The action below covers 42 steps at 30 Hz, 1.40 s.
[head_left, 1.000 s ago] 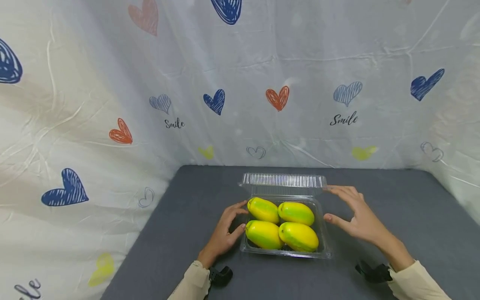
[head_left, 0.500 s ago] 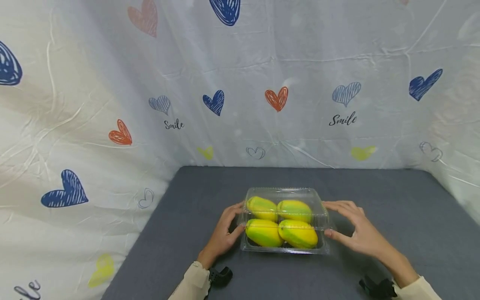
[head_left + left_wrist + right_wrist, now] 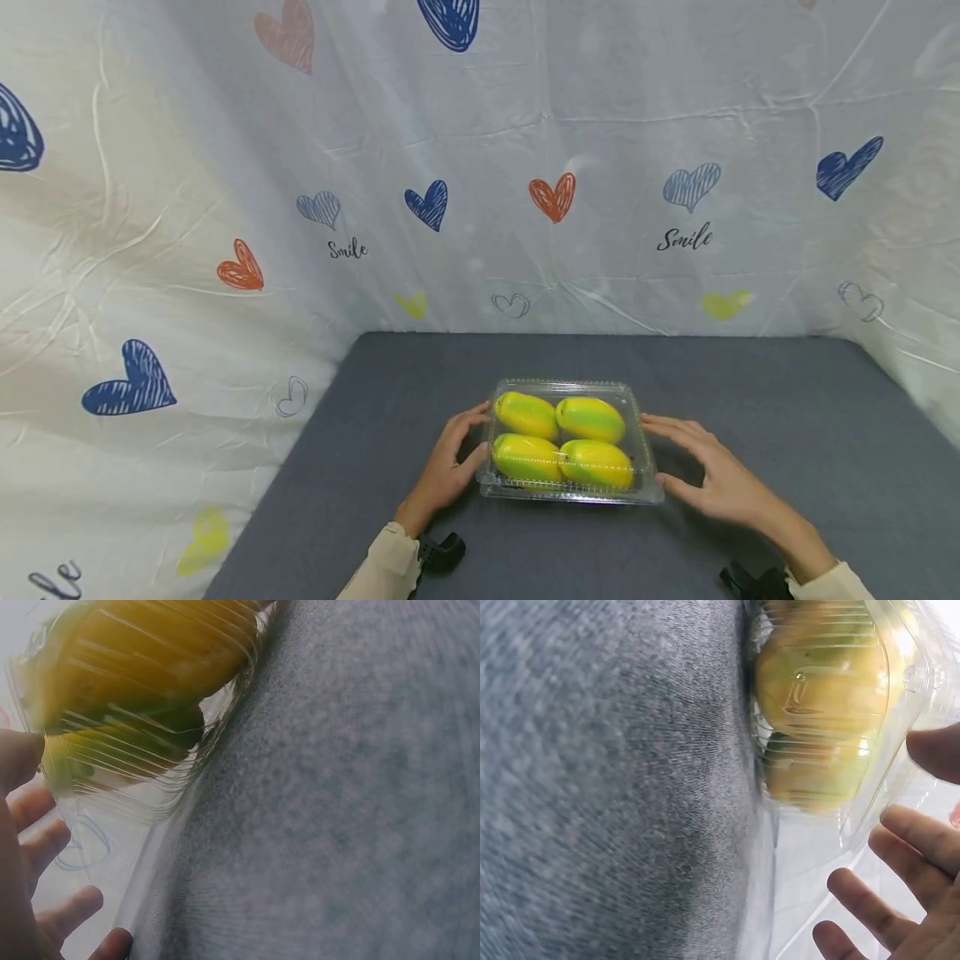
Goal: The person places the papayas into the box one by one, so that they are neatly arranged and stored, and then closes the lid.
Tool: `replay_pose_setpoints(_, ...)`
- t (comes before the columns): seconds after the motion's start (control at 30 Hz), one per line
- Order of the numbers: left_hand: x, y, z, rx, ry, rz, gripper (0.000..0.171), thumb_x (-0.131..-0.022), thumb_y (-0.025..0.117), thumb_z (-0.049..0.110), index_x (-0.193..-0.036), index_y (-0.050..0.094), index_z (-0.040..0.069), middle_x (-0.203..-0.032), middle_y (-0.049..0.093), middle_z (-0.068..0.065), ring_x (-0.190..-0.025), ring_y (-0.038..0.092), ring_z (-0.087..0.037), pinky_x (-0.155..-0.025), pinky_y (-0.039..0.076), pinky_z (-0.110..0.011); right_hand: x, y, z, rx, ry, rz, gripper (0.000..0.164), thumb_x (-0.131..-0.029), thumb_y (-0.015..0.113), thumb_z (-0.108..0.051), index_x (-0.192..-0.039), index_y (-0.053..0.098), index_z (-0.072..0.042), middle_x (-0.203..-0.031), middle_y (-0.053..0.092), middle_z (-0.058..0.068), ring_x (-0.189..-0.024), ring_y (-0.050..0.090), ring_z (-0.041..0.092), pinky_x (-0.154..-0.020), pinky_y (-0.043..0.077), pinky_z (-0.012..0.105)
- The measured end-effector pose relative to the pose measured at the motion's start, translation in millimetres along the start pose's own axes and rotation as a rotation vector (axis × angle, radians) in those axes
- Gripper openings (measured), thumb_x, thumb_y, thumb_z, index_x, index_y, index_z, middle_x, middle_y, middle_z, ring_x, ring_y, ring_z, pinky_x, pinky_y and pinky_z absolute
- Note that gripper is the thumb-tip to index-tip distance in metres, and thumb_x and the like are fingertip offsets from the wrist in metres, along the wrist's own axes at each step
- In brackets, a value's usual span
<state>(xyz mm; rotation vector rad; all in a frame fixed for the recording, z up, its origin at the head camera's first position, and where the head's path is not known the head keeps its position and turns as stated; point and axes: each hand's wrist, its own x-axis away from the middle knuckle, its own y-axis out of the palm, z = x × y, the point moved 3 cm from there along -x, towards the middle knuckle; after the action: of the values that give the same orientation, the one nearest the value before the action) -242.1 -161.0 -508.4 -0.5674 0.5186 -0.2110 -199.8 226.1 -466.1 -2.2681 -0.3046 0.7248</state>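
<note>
A clear plastic clamshell box [image 3: 570, 492] sits in the middle of the table with several yellow-green mangoes [image 3: 590, 419] in it. Its clear ribbed lid lies over the fruit; I cannot tell if the rim is snapped. My left hand [image 3: 444, 473] stands at the box's left side, fingertips and thumb at its edge, fingers loosely extended. On the opposite side is my right hand [image 3: 716, 479], thumb and fingers spread along the right rim. In the right wrist view the fingers [image 3: 862, 896] are loose and the thumb is close to the rim.
A dark grey cloth covers the table [image 3: 405, 375]. Behind and to the left hangs a pale curtain [image 3: 615, 125] printed with hearts. Dark bands [image 3: 442, 552] are on both wrists, by cream sleeves [image 3: 382, 562].
The lid, raised at the back a second ago, has swung forward and down over the mangoes. My right hand has come down and toward me with it; the left has hardly moved.
</note>
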Motion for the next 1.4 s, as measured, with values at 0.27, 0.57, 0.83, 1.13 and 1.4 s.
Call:
replay_pose_setpoints(0.27, -0.8, 0.3, -3.6, 0.156, -0.066, -0.005, 0.041, -0.106, 0.053, 0.021, -0.146, 0.046, 0.017, -0.149, 0.054, -0.006, -0.140, 0.051, -0.022, -0.110, 0.046, -0.043, 2.8, -1.4, -4.8, -0.051, 0.000, -0.021, 0.055, -0.097, 0.064, -0.006, -0.148, 0.051, -0.019, -0.153, 0.049, 0.013, -0.139, 0.027, -0.014, -0.111, 0.033, 0.058)
replay_pose_setpoints(0.57, 0.1, -8.6, -2.6, 0.512, -0.006, -0.269, 0.056, -0.110, 0.040, 0.027, -0.157, 0.019, 0.005, -0.090, 0.056, -0.011, -0.081, 0.056, -0.016, -0.088, 0.045, -0.032, 2.9, -0.3, -4.7, -0.080, 0.130, -0.154, 0.060, -0.099, 0.065, -0.021, -0.154, 0.041, -0.019, -0.131, 0.061, 0.003, -0.111, 0.060, 0.007, -0.084, 0.055, 0.042)
replay_pose_setpoints(0.83, 1.6, -7.0, 1.5, 0.526, 0.019, -0.379, 0.072, -0.103, 0.057, 0.025, -0.160, 0.015, 0.011, -0.086, 0.056, -0.001, -0.073, 0.052, -0.008, -0.072, 0.049, -0.032, 4.1, 8.2, 0.1, -0.341, 0.078, -0.303, 0.075, -0.102, 0.060, -0.010, -0.162, 0.015, -0.008, -0.091, 0.071, 0.000, -0.081, 0.067, 0.011, -0.075, 0.054, 0.028)
replay_pose_setpoints(1.13, 0.8, -6.0, 2.7, 0.559, 0.003, -0.391, 0.080, -0.102, 0.060, 0.014, -0.164, 0.008, 0.009, -0.076, 0.057, -0.015, -0.068, 0.051, -0.016, -0.069, 0.050, -0.030, 3.0, 13.3, -0.1, -0.712, 0.100, -0.384, 0.079, -0.106, 0.048, -0.003, -0.162, -0.006, -0.005, -0.085, 0.055, 0.032, -0.075, 0.059, 0.029, -0.066, 0.055, 0.039)
replay_pose_setpoints(1.4, -1.6, -6.2, 5.7, 0.657, -0.120, -0.415, 0.081, -0.104, 0.057, 0.011, -0.163, 0.003, 0.003, -0.077, 0.068, -0.003, -0.071, 0.059, -0.004, -0.076, 0.052, -0.022, 0.6, 14.8, 1.9, -0.796, 0.190, -0.393, 0.083, -0.107, 0.045, -0.004, -0.160, -0.019, -0.010, -0.077, 0.050, 0.013, -0.064, 0.050, 0.029, -0.063, 0.054, 0.038)
